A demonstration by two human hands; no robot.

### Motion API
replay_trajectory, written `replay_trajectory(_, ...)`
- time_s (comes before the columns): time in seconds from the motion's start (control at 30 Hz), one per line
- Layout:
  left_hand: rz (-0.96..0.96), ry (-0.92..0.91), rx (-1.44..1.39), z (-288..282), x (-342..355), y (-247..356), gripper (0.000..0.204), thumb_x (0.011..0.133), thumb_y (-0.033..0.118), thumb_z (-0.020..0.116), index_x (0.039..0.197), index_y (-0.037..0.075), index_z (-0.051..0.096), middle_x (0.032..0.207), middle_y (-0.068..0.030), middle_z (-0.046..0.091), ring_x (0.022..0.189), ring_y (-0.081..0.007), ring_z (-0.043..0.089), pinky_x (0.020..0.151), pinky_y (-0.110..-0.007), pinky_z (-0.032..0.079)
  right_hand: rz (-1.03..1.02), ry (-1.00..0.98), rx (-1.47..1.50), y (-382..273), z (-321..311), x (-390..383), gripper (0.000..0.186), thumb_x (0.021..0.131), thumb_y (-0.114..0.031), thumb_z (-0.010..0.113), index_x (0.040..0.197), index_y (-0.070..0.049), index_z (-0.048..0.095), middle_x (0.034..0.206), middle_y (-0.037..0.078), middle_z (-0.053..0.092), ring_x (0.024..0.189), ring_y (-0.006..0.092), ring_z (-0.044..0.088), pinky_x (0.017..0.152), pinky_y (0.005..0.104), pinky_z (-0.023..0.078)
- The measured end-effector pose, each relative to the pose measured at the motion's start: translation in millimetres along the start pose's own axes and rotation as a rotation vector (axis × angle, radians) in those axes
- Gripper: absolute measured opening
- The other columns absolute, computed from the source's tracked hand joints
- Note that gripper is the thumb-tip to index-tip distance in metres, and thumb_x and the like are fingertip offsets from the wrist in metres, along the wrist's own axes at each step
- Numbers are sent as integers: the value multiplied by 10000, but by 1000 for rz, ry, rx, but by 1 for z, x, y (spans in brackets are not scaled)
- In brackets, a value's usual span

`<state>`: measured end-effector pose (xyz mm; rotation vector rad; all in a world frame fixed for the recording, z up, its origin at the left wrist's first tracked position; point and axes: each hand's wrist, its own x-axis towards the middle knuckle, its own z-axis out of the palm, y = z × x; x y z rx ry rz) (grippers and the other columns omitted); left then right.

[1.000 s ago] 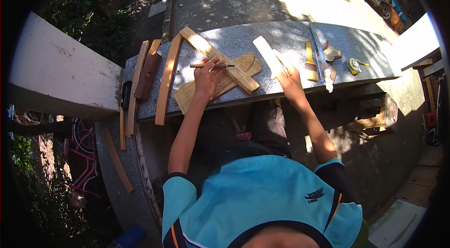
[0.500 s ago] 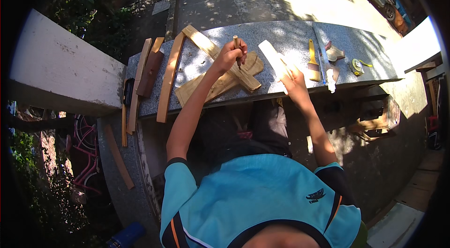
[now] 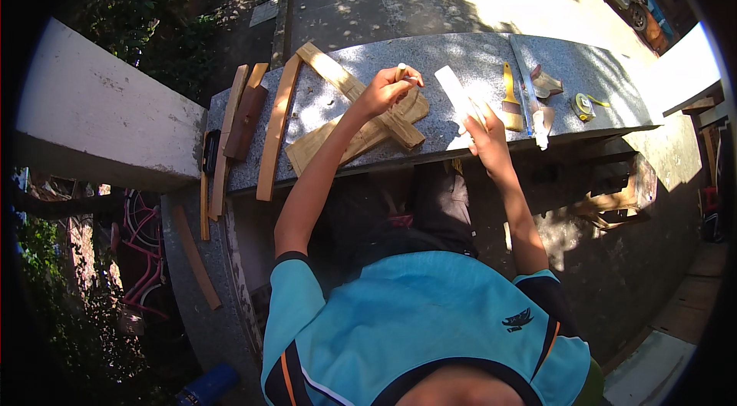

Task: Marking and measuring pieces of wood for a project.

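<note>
My left hand (image 3: 389,92) is closed around a short round wooden stick (image 3: 401,71), whose end sticks up above the fingers. Below that hand lie two crossed boards: a narrow light board (image 3: 328,69) rests over a wider one (image 3: 316,149) on the stone bench. My right hand (image 3: 489,143) grips a flat, pale strip (image 3: 451,86), so brightly sunlit that I cannot tell its material. The strip slants up and to the left from the fingers, beside the crossed boards.
On the granite bench (image 3: 461,49) a yellow-handled brush (image 3: 510,95), a long metal ruler (image 3: 524,72) and a tape measure (image 3: 585,108) lie to the right. A white tube (image 3: 541,128) is near the front edge. Several wood strips (image 3: 279,125) and a dark reddish block (image 3: 246,122) lie left.
My left hand has shifted a little to the right with the stick. My right hand has moved slightly right, carrying the pale strip along. The boards look unmoved.
</note>
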<state>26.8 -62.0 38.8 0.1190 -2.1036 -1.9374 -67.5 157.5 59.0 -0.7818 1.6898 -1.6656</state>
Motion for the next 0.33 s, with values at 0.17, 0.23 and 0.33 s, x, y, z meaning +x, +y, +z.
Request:
replay_trajectory(0.17, 43, -5, 6, -1, -1, -2, 158, 851, 126, 470, 888, 26, 587, 587, 53, 406, 494, -26, 339, 461, -188, 291, -36, -1, -16, 4, 0, 1, 519, 804, -254, 571, 1246, -20, 430, 788, 23, 546, 619, 53, 492, 418, 178, 334)
replay_trajectory(0.23, 68, -6, 14, -1, -2, -3, 158, 853, 127, 471, 892, 26, 586, 586, 53, 407, 494, -27, 338, 460, -189, 289, -60, -30, -26, 10, -2, 3, 527, 802, -259, 576, 1250, -23, 428, 797, 27, 555, 612, 55, 493, 423, 180, 339)
replay_trajectory(0.33, 75, -46, 16, -3, -3, -1, 158, 850, 126, 472, 897, 26, 585, 591, 51, 414, 496, -28, 342, 460, -189, 289, 10, -41, -51, 8, -4, 3, 524, 804, -253, 572, 1260, -41, 426, 819, 29, 559, 634, 70, 504, 454, 188, 362)
